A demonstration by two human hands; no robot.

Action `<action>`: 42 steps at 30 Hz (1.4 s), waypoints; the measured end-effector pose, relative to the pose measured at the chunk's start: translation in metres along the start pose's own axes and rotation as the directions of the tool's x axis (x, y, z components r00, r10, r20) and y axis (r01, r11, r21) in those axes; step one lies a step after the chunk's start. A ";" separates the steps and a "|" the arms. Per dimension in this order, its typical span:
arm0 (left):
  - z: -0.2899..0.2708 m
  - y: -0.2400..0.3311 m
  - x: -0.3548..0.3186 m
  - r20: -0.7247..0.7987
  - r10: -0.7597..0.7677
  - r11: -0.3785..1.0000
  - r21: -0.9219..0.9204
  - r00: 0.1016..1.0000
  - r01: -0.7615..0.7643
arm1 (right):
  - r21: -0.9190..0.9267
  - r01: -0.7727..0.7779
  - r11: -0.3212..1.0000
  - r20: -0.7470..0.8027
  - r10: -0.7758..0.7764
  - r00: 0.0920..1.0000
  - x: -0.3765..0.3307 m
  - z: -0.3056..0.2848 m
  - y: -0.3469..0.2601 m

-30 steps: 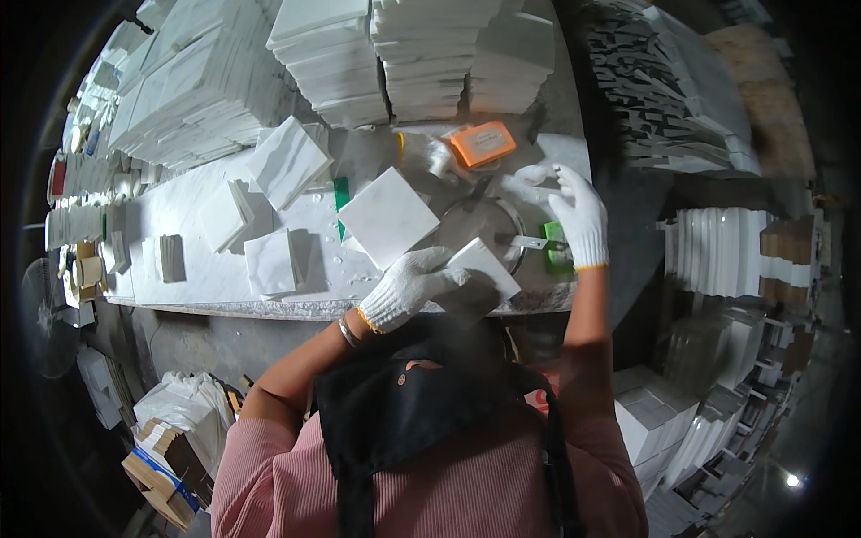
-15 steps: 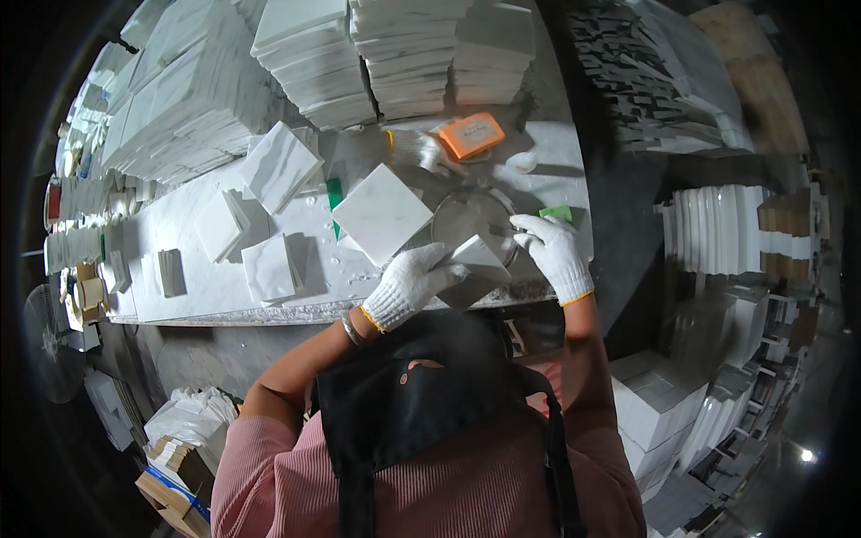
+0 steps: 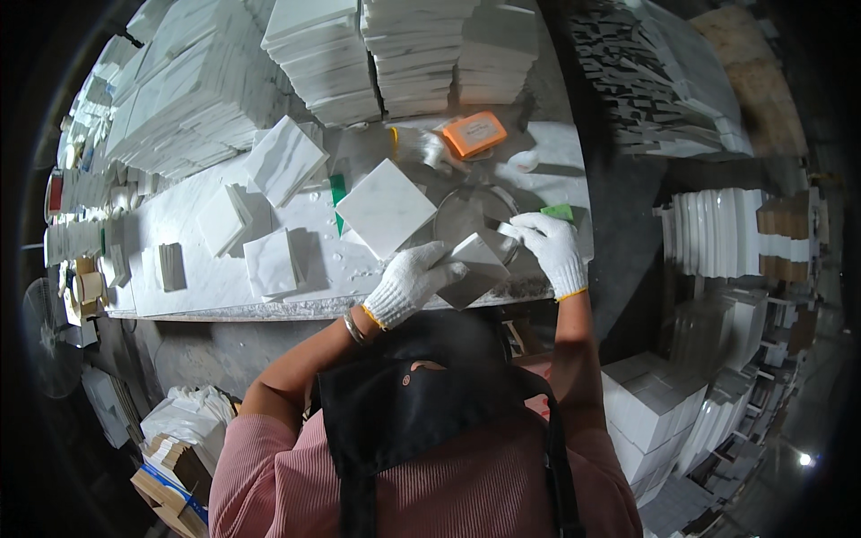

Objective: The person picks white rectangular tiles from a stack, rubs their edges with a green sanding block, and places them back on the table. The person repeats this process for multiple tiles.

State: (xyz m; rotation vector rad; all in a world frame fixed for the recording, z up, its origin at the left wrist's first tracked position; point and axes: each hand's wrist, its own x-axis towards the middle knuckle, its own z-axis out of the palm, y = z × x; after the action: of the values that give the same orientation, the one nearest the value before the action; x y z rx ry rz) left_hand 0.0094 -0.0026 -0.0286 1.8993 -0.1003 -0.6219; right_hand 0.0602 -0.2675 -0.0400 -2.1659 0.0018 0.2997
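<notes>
In my gloved left hand (image 3: 411,282) is a square stone tile (image 3: 473,272), gripped by its left corner and tilted, its shaded face toward me. My gloved right hand (image 3: 549,249), just to its right, has thumb and fingers closed on a small flat tool (image 3: 495,224) with a dark, blade-like end; its exact kind is unclear. Behind both hands lies a round grey dish (image 3: 462,208). A pale square tile (image 3: 387,209) rests on a stack beyond my left hand. Near the right hand's fingertips sits a green block (image 3: 558,212).
An orange box (image 3: 474,134) and a spare white glove (image 3: 417,149) lie farther back, with a crumpled white lump (image 3: 523,161) beside them. Small tile stacks (image 3: 270,263) stand at left on the worktable (image 3: 215,300). Tall tile stacks (image 3: 318,67) line the back. White boxes (image 3: 650,403) stand at right.
The held tile has turned slightly, showing more of its shaded face. My right hand has shifted a little left, and the flat tool in its fingers shows more clearly beside the tile.
</notes>
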 end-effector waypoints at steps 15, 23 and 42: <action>0.004 0.005 0.000 0.065 -0.061 0.980 -0.185 0.996 0.072 | 0.067 0.136 0.988 -0.105 -0.128 0.986 -0.049 -0.021 -0.065; 0.004 0.008 0.000 0.135 -0.115 0.930 -0.333 0.984 0.154 | -0.183 0.178 0.967 -0.238 -0.219 0.946 -0.052 -0.026 -0.054; -0.069 0.040 -0.011 0.063 0.054 0.987 -0.153 0.997 -0.044 | 0.166 -0.075 0.983 -0.193 0.107 0.975 -0.058 -0.015 -0.014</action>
State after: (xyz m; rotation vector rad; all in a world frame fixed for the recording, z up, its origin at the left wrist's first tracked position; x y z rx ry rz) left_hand 0.0408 0.0429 0.0300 1.7251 -0.1384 -0.6416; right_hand 0.0089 -0.2779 -0.0078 -2.0330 0.2334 0.1268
